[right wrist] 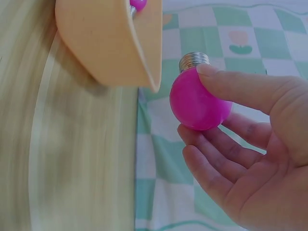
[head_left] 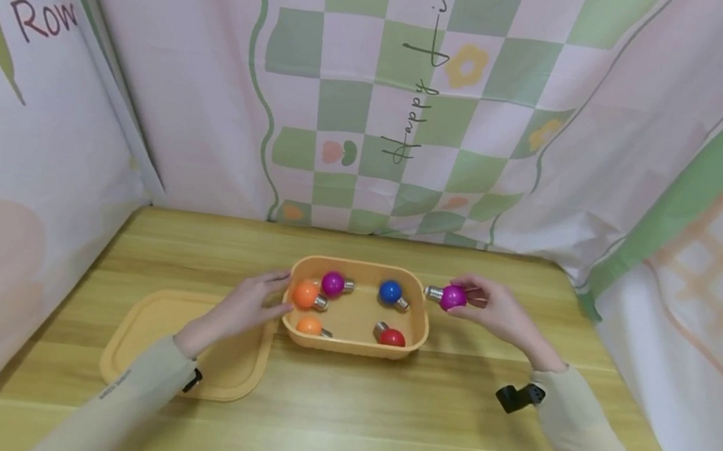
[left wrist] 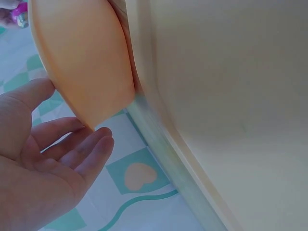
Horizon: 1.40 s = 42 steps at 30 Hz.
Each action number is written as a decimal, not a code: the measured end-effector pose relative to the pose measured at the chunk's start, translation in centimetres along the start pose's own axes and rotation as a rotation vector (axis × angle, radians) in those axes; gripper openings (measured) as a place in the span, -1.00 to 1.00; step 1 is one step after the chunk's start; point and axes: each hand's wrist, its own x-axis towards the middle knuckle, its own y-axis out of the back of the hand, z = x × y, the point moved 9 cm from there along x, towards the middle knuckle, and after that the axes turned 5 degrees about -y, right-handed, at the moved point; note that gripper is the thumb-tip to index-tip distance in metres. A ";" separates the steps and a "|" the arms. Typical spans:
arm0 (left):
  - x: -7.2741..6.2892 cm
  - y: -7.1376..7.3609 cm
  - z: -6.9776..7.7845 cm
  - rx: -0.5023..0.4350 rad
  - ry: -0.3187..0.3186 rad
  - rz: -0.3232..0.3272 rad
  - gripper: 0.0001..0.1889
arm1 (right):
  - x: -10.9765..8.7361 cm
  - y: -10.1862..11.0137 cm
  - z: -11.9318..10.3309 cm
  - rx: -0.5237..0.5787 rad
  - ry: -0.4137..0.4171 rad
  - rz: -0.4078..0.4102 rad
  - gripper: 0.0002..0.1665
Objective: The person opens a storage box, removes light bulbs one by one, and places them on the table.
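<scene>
My right hand (head_left: 492, 309) pinches a purple light bulb (head_left: 454, 298) by its round glass, just right of the yellow plastic box (head_left: 354, 349). The bulb's silver screw base (right wrist: 194, 60) points toward the box in the head view. At the box's left end, my left hand (head_left: 249, 307) touches the rim with relaxed fingers (left wrist: 98, 149). Inside the box lie another purple bulb (head_left: 332, 283), a blue bulb (head_left: 390, 293), a red bulb (head_left: 392, 338) and two orange bulbs, one upper (head_left: 306, 294) and one lower (head_left: 308, 325).
A flat yellow lid (head_left: 236, 382) lies on the wooden table (head_left: 366, 419) left of the box, partly under my left forearm. Patterned cloth curtains (head_left: 207, 111) stand behind the table and at both sides. A black wrist device (head_left: 519, 398) is on my right sleeve.
</scene>
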 end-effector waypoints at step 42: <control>0.3 -0.1 0.3 -0.002 -0.011 0.006 -0.40 | 1.1 0.6 10.5 -0.080 -0.264 0.056 -0.32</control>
